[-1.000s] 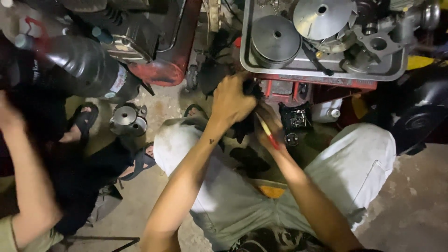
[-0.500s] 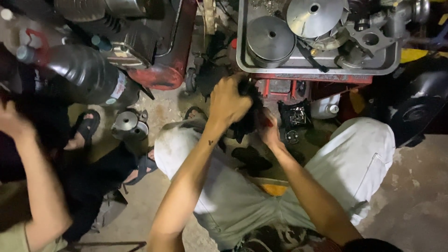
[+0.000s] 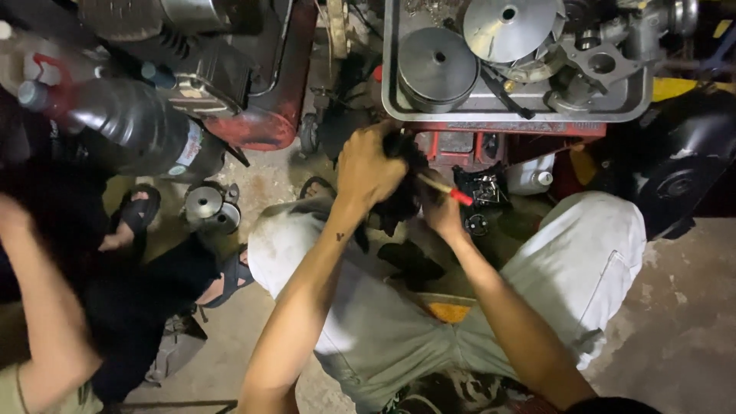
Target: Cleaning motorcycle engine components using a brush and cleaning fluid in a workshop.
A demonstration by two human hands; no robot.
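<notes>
The dark, blackened cloth-like part (image 3: 399, 201) sat at the centre of the frame, just below the red machine frame (image 3: 491, 138). The left hand (image 3: 368, 165) was closed over its upper end, fingers curled tight around it. The right hand (image 3: 441, 211) lay just to the right of the part and touching it; its fingers were wrapped around a slim tool with a pale shaft and a red tip (image 3: 448, 189), which pointed towards the right of the frame. How far the right fingers were closed beneath the tool could not be told.

Both forearms ran up from the lower centre of the frame across the person's knees in light grey trousers (image 3: 583, 261). A dark rag (image 3: 410, 264) lay on the lap below the hands, with an orange patch (image 3: 448, 312) beneath it.

Directly above the hands, at the upper centre right, a grey metal tray (image 3: 391, 100) held a round steel drum-shaped pulley (image 3: 438, 67), a conical silver disc (image 3: 510, 27) and several cast grey engine parts (image 3: 602, 65). A black rounded cover (image 3: 675, 165) stood at the right edge.

At the upper left lay a large dark plastic bottle (image 3: 130, 123) beside a red curved tank (image 3: 268, 115). A small silver cylindrical component (image 3: 208, 207) rested on the concrete floor (image 3: 675, 322) near a black sandal (image 3: 138, 215). Another person's arm (image 3: 46, 322) occupied the lower left of the frame.
</notes>
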